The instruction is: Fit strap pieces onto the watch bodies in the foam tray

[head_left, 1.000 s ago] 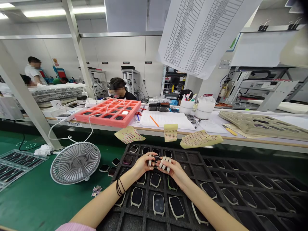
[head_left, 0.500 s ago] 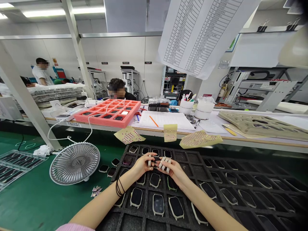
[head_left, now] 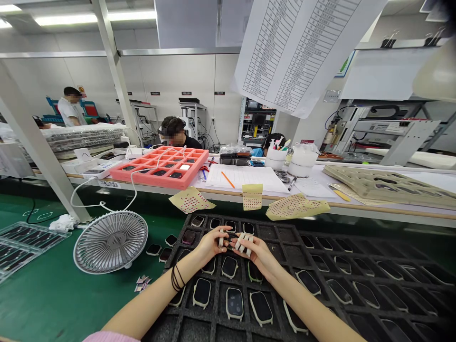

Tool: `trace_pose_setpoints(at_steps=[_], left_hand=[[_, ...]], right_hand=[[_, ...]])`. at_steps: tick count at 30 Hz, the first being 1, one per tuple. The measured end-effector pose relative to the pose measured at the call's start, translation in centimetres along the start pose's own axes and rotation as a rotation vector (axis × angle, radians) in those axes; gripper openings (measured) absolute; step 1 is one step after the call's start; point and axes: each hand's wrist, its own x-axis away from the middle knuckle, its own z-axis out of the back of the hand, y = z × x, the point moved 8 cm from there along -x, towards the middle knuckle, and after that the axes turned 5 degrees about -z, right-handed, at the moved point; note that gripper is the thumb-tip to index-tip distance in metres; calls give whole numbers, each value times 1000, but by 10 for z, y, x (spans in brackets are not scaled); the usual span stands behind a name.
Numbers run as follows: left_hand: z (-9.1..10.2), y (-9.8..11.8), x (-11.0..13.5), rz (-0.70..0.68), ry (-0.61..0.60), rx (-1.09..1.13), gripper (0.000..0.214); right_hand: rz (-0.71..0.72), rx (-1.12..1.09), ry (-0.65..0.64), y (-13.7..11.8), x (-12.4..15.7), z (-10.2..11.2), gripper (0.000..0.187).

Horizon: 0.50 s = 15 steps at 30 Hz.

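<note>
My left hand (head_left: 212, 243) and my right hand (head_left: 254, 251) meet above a black foam tray (head_left: 280, 232), pinching a small dark piece (head_left: 231, 241) between them. White strips (head_left: 244, 243) lie across the right fingers, and another shows at the left fingers; I cannot tell whether they belong to the piece. Most of the piece is hidden by my fingers. Rounded dark pieces with pale rims (head_left: 235, 304) sit in the tray's cells below my wrists. Several smaller dark pieces (head_left: 154, 249) lie on the green mat left of the tray.
A grey desk fan (head_left: 110, 242) stands left of the tray, beside a clear plastic tray (head_left: 17, 244). Yellow perforated sheets (head_left: 190, 200) hang over the bench edge (head_left: 228, 193). A red foam tray (head_left: 160, 167) sits on the bench. A co-worker (head_left: 174, 135) sits behind it.
My hands and the held piece stay almost still. At the back left, the standing person has moved to the right.
</note>
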Motion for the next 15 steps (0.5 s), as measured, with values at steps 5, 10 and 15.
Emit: trace_pose_setpoints(at_steps=[5, 10, 15], left_hand=[[0, 0, 1, 3, 4, -1, 37], [0, -2, 2, 6, 8, -3, 37], [1, -2, 0, 10, 14, -7, 38]], right_hand=[[1, -2, 6, -1, 1, 0, 38], [-1, -1, 8, -1, 1, -1, 38], [3, 1, 14, -2, 2, -1, 39]])
